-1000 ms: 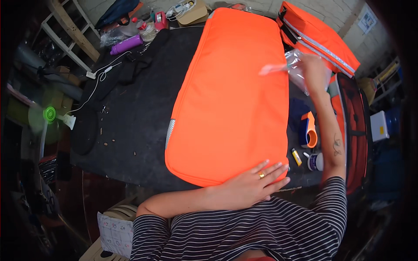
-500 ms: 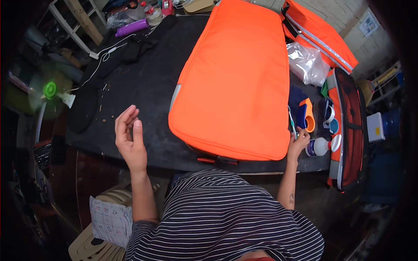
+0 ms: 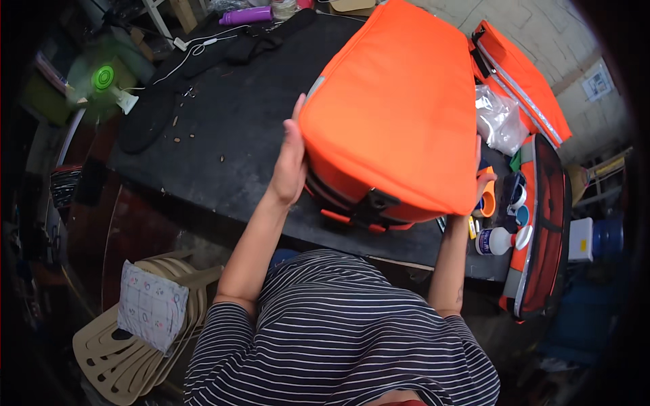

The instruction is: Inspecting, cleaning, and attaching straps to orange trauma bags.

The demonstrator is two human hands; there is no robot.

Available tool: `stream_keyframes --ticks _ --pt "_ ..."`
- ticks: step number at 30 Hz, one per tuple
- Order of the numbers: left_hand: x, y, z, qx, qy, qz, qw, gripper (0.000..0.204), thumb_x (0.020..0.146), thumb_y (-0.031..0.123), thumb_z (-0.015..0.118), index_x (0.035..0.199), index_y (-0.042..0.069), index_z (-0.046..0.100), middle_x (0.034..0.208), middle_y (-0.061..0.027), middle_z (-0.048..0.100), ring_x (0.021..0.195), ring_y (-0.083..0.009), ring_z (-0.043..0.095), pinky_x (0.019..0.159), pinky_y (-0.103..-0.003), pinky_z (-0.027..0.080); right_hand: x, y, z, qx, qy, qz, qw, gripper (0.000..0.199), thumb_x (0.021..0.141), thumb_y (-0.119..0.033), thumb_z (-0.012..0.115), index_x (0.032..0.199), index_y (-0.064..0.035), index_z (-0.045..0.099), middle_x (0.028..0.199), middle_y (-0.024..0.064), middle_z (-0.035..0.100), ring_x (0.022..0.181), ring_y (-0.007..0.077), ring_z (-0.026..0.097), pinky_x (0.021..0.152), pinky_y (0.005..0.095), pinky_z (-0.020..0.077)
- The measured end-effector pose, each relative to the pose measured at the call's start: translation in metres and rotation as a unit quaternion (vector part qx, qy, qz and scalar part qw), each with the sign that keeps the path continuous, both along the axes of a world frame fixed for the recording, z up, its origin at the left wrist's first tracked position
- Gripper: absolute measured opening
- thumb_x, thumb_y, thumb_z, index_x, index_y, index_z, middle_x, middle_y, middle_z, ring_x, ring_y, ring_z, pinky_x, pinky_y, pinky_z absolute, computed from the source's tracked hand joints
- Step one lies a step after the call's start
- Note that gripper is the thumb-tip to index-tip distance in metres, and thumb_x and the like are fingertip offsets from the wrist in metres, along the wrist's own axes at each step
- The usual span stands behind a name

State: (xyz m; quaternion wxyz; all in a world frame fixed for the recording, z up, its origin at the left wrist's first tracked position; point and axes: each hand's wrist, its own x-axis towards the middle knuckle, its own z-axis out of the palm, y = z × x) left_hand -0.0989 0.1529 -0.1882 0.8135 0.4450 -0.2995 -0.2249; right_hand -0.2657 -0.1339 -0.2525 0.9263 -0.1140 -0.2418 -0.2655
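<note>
A large bright orange bag [image 3: 396,108] stands on the black table in front of me. Its flat top faces up, and dark straps and a buckle show on its near side. My left hand [image 3: 291,162] lies along the bag's near left side, fingers stretched, palm against the fabric. Against the right side rests my right hand [image 3: 482,183], its fingers partly hidden by the bag. Between them the two hands hold the bag. Close by my right hand are an orange tape dispenser [image 3: 489,196] and a white bottle with a purple label [image 3: 494,241].
Farther right lies a black-and-orange mesh-fronted bag [image 3: 545,223], with another orange bag [image 3: 521,81] and a clear plastic bag [image 3: 500,122] behind. A green fan [image 3: 103,78] and white cable [image 3: 203,46] are at left. A chair [image 3: 145,358] with a cushion [image 3: 152,304] stands lower left.
My left hand has come from the air onto the bag's left side. My right hand has left the small items for its right side. The bag's near side now shows; the view has shifted.
</note>
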Motion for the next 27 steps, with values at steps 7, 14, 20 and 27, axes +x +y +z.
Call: stream_keyframes --ticks 7,14,20,27 --pt "0.000 -0.016 -0.044 0.067 0.029 0.032 0.997 0.068 0.099 0.052 0.025 0.146 0.003 0.019 0.150 -0.0140 0.025 0.139 -0.0247 0.023 0.113 -0.037 0.017 -0.002 -0.054 -0.028 -0.154 0.229 -0.166 0.947 0.087 0.087 -0.069 0.032 0.146 -0.0057 0.020 0.150 0.0093 0.026 0.137 0.0242 0.027 0.113 0.0405 0.0205" --pt "0.045 0.019 -0.117 0.130 0.127 0.157 0.971 0.063 0.098 0.052 0.030 0.140 0.006 0.038 0.140 -0.0167 0.042 0.133 -0.0286 0.034 0.109 -0.040 0.025 -0.020 -0.017 -0.059 -0.290 0.451 -0.468 0.703 0.069 0.097 -0.056 0.021 0.140 -0.0037 0.033 0.143 0.0085 0.039 0.129 0.0244 0.040 0.108 0.0385 0.0300" --pt "0.059 -0.046 -0.114 -0.026 0.421 0.129 0.897 0.069 0.097 0.057 0.025 0.141 0.005 0.035 0.144 -0.0117 0.037 0.132 -0.0204 0.033 0.110 -0.035 0.022 -0.002 -0.009 -0.017 -0.207 0.438 -0.232 0.843 0.079 0.091 -0.067 0.025 0.135 -0.0038 0.041 0.134 0.0084 0.049 0.122 0.0234 0.048 0.105 0.0366 0.0346" --pt "0.044 -0.098 0.010 0.060 -0.040 0.238 0.969 0.064 0.098 0.055 0.023 0.135 0.007 0.045 0.133 -0.0139 0.050 0.126 -0.0265 0.044 0.105 -0.034 0.029 0.016 -0.023 0.079 -0.184 0.362 -0.352 0.844 0.071 0.092 -0.061 0.037 0.137 -0.0052 0.039 0.136 0.0126 0.048 0.121 0.0280 0.050 0.103 0.0405 0.0389"
